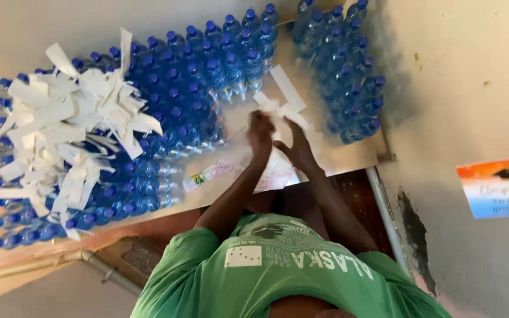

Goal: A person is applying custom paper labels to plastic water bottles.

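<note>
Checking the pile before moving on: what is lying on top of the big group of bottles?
A heap of white paper strips covers part of the blue-capped bottles. The caps beneath the heap are hidden.

Reaching away from the body with both bare arms, forearms converging toward the far side. Holding the left hand [260, 132] upright on its wrist, fingers curled in toward the palm, back of the hand facing left. Keeping the right hand [296, 147] just beside it and slightly nearer, almost touching, fingers pointing far and leftward. Blurred at the fingertips, so grip of the right unclear.
</note>
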